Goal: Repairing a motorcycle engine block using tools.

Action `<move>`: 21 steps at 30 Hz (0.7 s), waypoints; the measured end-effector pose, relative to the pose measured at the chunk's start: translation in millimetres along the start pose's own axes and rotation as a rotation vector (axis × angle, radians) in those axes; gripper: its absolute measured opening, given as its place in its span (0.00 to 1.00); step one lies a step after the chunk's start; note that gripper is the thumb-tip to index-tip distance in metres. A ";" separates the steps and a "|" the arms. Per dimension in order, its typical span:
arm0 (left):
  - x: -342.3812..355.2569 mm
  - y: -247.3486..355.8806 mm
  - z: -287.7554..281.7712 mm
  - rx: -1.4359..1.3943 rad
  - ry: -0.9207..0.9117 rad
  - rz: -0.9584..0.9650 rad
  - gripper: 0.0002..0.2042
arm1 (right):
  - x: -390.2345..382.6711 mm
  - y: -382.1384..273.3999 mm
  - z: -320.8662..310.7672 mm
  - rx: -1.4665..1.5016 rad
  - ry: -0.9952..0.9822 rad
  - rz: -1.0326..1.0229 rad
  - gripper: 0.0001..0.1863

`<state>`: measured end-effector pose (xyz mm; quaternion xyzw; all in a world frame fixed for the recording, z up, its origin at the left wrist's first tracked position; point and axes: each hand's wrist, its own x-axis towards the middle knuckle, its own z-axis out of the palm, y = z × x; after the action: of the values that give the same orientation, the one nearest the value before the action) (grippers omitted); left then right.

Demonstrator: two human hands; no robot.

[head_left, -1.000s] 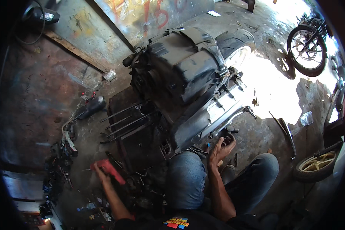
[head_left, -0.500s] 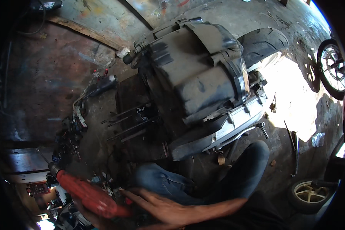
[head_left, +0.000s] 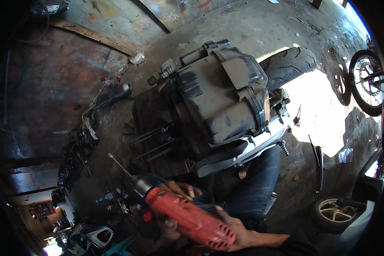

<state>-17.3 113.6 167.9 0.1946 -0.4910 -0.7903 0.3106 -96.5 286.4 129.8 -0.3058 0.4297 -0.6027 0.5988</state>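
A red power drill [head_left: 187, 215] with a metal chuck [head_left: 141, 184] and a long thin bit [head_left: 120, 165] lies slantwise across my lap, the bit toward the upper left. My left hand [head_left: 171, 226] is wrapped round its front part from beneath, fingers showing on the far side. At the rear end, my right hand [head_left: 240, 232] rests against the housing with its thumb along the top; its other fingers are mostly hidden. Beyond the drill stands a stripped motor scooter rear, with a dusty black storage bin [head_left: 219, 100], a silver side part [head_left: 260, 141] and a rear tyre [head_left: 289, 66].
Loose cables and parts [head_left: 79, 149] lie along the left wall, near a dark cylinder [head_left: 115, 94]. Right of the scooter are metal rods [head_left: 320, 168], a small plastic bag [head_left: 345, 155] and a wheel with gold spokes [head_left: 337, 211]. Another motorcycle wheel [head_left: 367, 81] stands farther back.
The drill has moved right, closer to my body's middle, carried by my left hand. My right hand has shifted right to its rear end. The scooter appears slightly lower in view.
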 end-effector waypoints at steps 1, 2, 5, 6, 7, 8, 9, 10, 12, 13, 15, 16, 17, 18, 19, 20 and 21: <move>-3.0 -6.6 11.8 -0.066 0.111 -0.010 0.32 | -9.5 2.1 -3.8 -0.072 0.025 -0.021 0.53; -5.8 -12.8 21.8 -0.133 0.223 -0.020 0.30 | -19.3 3.2 -7.2 -0.039 0.008 0.086 0.51; -5.7 -31.3 36.5 -0.089 0.059 -0.034 0.29 | -42.7 1.1 -18.3 -0.080 0.063 0.183 0.47; -4.9 -37.8 38.8 -0.093 0.062 -0.032 0.29 | -50.5 -2.4 -20.6 -0.090 0.084 0.208 0.45; -3.8 -44.1 40.4 -0.149 -0.031 -0.098 0.27 | -57.6 -6.4 -22.8 -0.101 0.111 0.233 0.43; -4.0 -47.9 41.8 -0.191 -0.131 -0.173 0.26 | -63.9 -10.6 -25.6 -0.113 0.133 0.254 0.42; -3.4 -51.8 42.9 -0.214 -0.131 -0.154 0.26 | -70.8 -15.5 -25.8 -0.114 0.156 0.283 0.40; -3.1 -54.7 44.4 -0.399 -0.102 -0.317 0.30 | -75.6 -18.8 -27.2 -0.043 0.157 0.372 0.39; -0.2 -60.1 49.2 -0.620 -0.042 -0.524 0.34 | -83.8 -23.6 -26.8 -0.014 0.233 0.348 0.36; 1.2 -61.0 52.1 -0.621 -0.047 -0.522 0.34 | -86.1 -23.9 -26.3 0.138 0.298 0.352 0.35; 7.0 -62.8 56.8 -0.748 0.066 -0.574 0.31 | -88.3 -22.5 -25.4 0.048 0.346 0.295 0.38; 11.0 -64.7 60.9 -0.750 0.020 -0.502 0.25 | -87.9 -21.4 -25.6 -0.031 0.392 0.228 0.41; 14.9 -64.3 61.9 -0.767 -0.008 -0.465 0.25 | -86.0 -19.6 -26.0 -0.071 0.412 0.196 0.42; 19.6 -62.3 61.5 -0.824 -0.020 -0.447 0.23 | -83.5 -19.0 -26.4 -0.112 0.432 0.165 0.43; 24.8 -59.9 60.0 -0.878 -0.031 -0.429 0.21 | -79.3 -18.6 -27.1 -0.258 0.410 0.082 0.47; 26.2 -56.2 61.2 -0.774 0.080 -0.488 0.18 | -75.0 -20.2 -27.8 -0.424 0.387 -0.053 0.50; 29.6 -52.6 60.5 -0.766 0.089 -0.483 0.18 | -70.3 -22.9 -28.7 -0.407 0.382 -0.002 0.50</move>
<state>-91.8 150.1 147.4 0.2084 -0.0898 -0.9556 0.1878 -125.6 357.9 147.6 -0.3010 0.6467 -0.5515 0.4324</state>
